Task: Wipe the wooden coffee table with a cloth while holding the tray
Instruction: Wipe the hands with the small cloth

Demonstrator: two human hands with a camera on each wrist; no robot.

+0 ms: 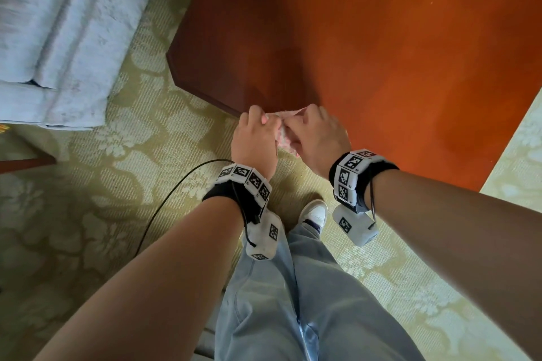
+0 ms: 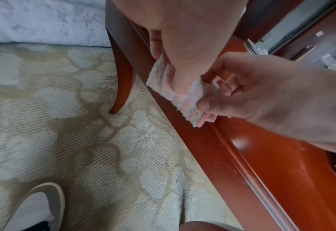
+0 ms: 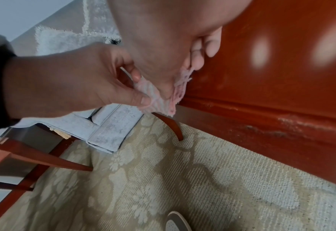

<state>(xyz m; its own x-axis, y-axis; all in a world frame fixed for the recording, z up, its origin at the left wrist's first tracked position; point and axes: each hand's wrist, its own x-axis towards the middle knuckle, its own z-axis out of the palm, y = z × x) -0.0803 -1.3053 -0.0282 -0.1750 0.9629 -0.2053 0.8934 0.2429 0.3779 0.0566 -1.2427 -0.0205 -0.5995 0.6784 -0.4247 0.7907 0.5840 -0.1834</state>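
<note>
A small folded pink-and-white cloth (image 1: 282, 132) hangs at the near edge of the reddish wooden coffee table (image 1: 381, 53), close to its left corner. Both hands hold it. My left hand (image 1: 254, 133) pinches its left side between thumb and fingers. My right hand (image 1: 314, 129) pinches its right side. In the left wrist view the cloth (image 2: 173, 95) sits in front of the table's moulded edge (image 2: 232, 156). From the right wrist, the cloth (image 3: 156, 100) shows between both thumbs. No tray is in view.
A pale blue sofa (image 1: 58, 23) stands left of the table on a patterned beige carpet (image 1: 102, 184). A black cable (image 1: 173, 193) trails from my left wrist. My white shoe (image 1: 315, 211) is by the table edge. A curved table leg (image 2: 123, 87) stands near the corner.
</note>
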